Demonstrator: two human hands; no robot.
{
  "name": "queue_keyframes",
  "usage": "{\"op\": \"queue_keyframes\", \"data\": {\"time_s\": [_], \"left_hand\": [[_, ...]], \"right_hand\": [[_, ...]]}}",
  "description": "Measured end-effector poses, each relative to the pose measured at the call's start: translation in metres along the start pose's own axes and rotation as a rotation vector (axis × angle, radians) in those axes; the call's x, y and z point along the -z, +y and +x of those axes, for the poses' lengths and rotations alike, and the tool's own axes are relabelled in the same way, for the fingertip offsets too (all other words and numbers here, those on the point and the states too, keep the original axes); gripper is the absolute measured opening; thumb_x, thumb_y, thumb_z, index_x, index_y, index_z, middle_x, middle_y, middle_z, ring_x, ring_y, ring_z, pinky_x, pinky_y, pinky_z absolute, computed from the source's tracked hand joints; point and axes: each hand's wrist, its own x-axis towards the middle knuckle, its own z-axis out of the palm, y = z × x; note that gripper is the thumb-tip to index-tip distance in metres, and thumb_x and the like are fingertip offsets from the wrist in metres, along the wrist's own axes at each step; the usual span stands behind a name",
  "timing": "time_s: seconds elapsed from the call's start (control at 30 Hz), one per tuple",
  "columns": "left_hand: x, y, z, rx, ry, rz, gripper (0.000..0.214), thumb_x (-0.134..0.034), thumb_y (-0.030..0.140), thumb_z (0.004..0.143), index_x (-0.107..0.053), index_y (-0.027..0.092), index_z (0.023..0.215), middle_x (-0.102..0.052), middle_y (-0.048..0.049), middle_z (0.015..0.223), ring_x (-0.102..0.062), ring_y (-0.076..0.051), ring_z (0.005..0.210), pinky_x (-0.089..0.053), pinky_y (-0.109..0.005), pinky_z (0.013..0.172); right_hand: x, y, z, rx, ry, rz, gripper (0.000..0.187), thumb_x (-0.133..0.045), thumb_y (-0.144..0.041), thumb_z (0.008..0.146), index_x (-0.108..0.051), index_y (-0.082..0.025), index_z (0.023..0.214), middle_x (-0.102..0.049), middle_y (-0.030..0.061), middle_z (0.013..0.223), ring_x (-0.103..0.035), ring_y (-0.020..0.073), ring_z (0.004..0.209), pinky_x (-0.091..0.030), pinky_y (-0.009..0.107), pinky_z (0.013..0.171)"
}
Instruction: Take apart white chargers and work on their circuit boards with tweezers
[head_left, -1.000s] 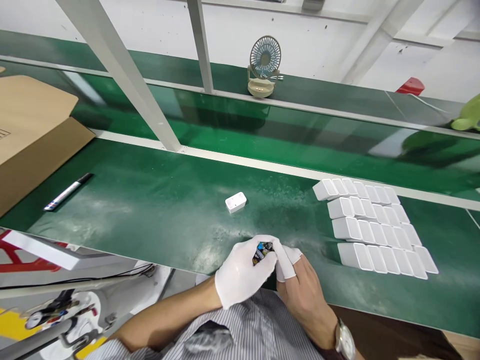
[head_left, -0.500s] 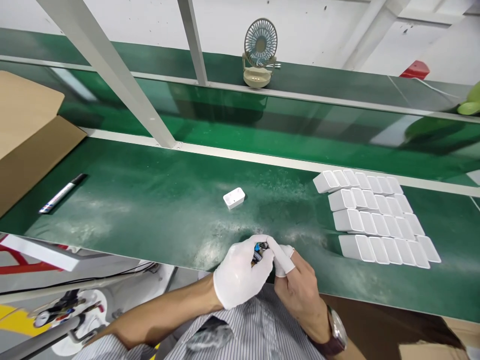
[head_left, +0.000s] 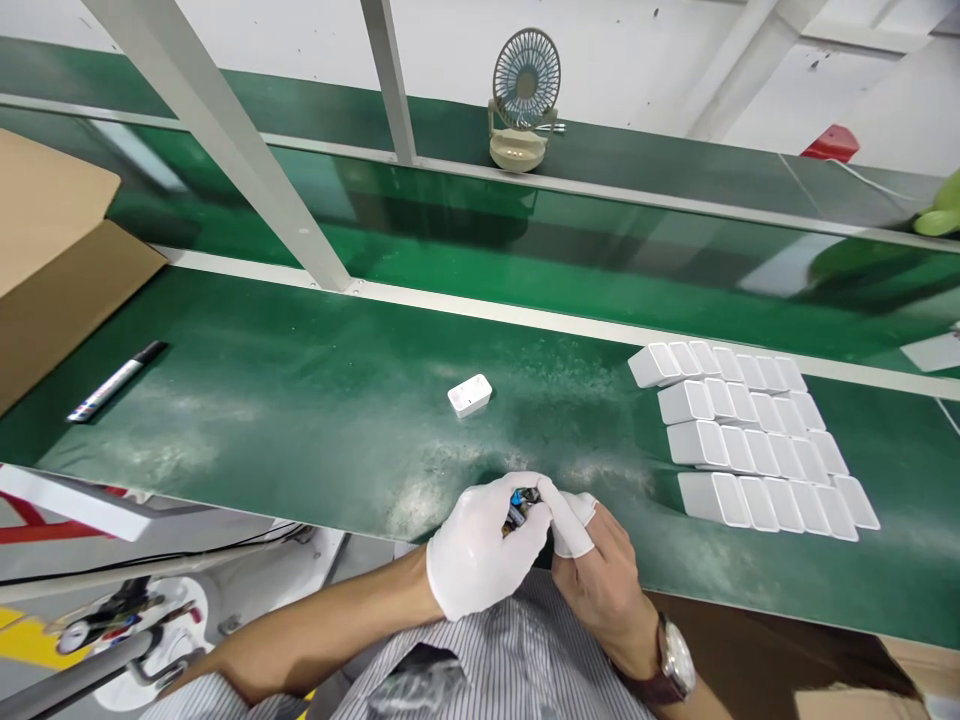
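My left hand [head_left: 480,545], in a white glove, is closed round a small dark electronic part [head_left: 519,506] with blue and yellow bits. My right hand [head_left: 592,560], bare but with white finger cots, pinches the same part from the right. Both hands rest at the near edge of the green bench [head_left: 300,400]. A single white plastic shell [head_left: 469,395] lies on the bench a short way beyond the hands. To the right lie rows of several white shells [head_left: 750,435] packed side by side.
A black marker [head_left: 114,381] lies at the left of the bench, near an open cardboard box [head_left: 52,270]. A slanted white frame post [head_left: 225,150] stands behind. A small desk fan [head_left: 523,100] sits on the far shelf.
The hands stay together on the small part with only slight finger shifts. The view has tilted a little, nothing on the bench has moved.
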Motion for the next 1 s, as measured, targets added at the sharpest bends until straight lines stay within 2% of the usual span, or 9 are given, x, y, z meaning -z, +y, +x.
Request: {"op": "queue_keyframes", "data": {"time_s": [0.33,0.43,0.53,0.63,0.7,0.77,0.9,0.93,1.0], "left_hand": [[0.001,-0.006,0.000,-0.032,0.011,0.079,0.025,-0.046,0.029,0.096,-0.067,0.021,0.104,-0.069,0.0006,0.076,-0.061,-0.013,0.060,-0.049,-0.024,0.062],[0.000,-0.011,0.003,-0.019,0.001,0.053,0.026,-0.046,0.032,0.096,-0.067,0.021,0.108,-0.072,-0.0014,0.085,-0.065,-0.015,0.071,-0.051,-0.026,0.069],[-0.003,-0.017,0.011,0.040,-0.047,-0.060,0.028,-0.049,0.036,0.096,-0.067,0.022,0.111,-0.072,-0.0019,0.088,-0.065,-0.015,0.073,-0.052,-0.027,0.068],[-0.007,-0.023,0.028,0.154,-0.148,-0.316,0.045,-0.052,0.044,0.095,-0.058,0.020,0.132,-0.071,-0.0041,0.087,-0.064,-0.015,0.069,-0.047,-0.024,0.054],[-0.009,-0.026,0.041,0.193,-0.208,-0.453,0.066,-0.052,0.049,0.095,-0.037,0.018,0.152,-0.070,-0.0060,0.091,-0.064,-0.015,0.070,-0.044,-0.023,0.050],[-0.011,-0.026,0.053,0.124,-0.212,-0.409,0.073,-0.051,0.048,0.097,-0.022,0.020,0.158,-0.071,-0.0063,0.097,-0.065,-0.015,0.077,-0.050,-0.026,0.059],[-0.012,-0.023,0.068,-0.138,-0.194,-0.111,0.064,-0.052,0.035,0.097,-0.028,0.025,0.156,-0.071,-0.0063,0.119,-0.060,-0.019,0.111,-0.049,-0.042,0.102],[-0.012,-0.022,0.071,-0.135,-0.203,-0.104,0.066,-0.053,0.034,0.097,-0.027,0.026,0.157,-0.068,-0.0075,0.125,-0.060,-0.019,0.111,-0.051,-0.042,0.101],[-0.012,-0.021,0.075,-0.061,-0.210,-0.165,0.074,-0.055,0.035,0.095,-0.018,0.028,0.159,-0.060,-0.0118,0.136,-0.065,-0.017,0.095,-0.061,-0.038,0.082]], "right_hand": [[-0.018,-0.017,-0.001,-0.284,0.082,0.202,0.057,-0.047,0.001,0.092,-0.052,-0.026,0.143,-0.062,0.0056,0.088,-0.058,0.0172,0.074,-0.052,0.030,0.061],[-0.025,-0.014,-0.005,-0.301,0.109,0.217,0.053,-0.049,-0.002,0.094,-0.052,-0.025,0.142,-0.064,0.0062,0.093,-0.061,0.0173,0.078,-0.055,0.030,0.064],[-0.024,-0.002,-0.011,-0.258,0.050,0.170,0.056,-0.047,-0.002,0.094,-0.047,-0.022,0.147,-0.065,0.0099,0.100,-0.063,0.0211,0.089,-0.058,0.035,0.072],[-0.013,0.014,-0.015,-0.226,-0.019,0.066,0.057,-0.044,-0.004,0.094,-0.044,-0.019,0.149,-0.064,0.0128,0.102,-0.062,0.0231,0.088,-0.058,0.039,0.071],[-0.003,0.022,-0.017,-0.249,-0.013,-0.005,0.058,-0.043,-0.004,0.094,-0.043,-0.019,0.149,-0.063,0.0142,0.106,-0.062,0.0236,0.089,-0.058,0.040,0.072],[0.005,0.026,-0.017,-0.292,0.012,-0.040,0.058,-0.044,-0.003,0.094,-0.042,-0.020,0.150,-0.063,0.0147,0.109,-0.062,0.0240,0.092,-0.059,0.041,0.075],[0.013,0.028,-0.019,-0.328,0.061,-0.054,0.053,-0.047,-0.005,0.096,-0.046,-0.020,0.146,-0.064,0.0129,0.105,-0.064,0.0231,0.092,-0.059,0.039,0.075],[0.014,0.029,-0.020,-0.333,0.067,-0.055,0.052,-0.046,-0.006,0.096,-0.047,-0.020,0.146,-0.065,0.0127,0.105,-0.064,0.0229,0.092,-0.060,0.038,0.075],[0.014,0.032,-0.023,-0.336,0.084,-0.067,0.051,-0.046,-0.006,0.096,-0.048,-0.019,0.145,-0.065,0.0128,0.106,-0.065,0.0228,0.094,-0.060,0.038,0.075]]}}
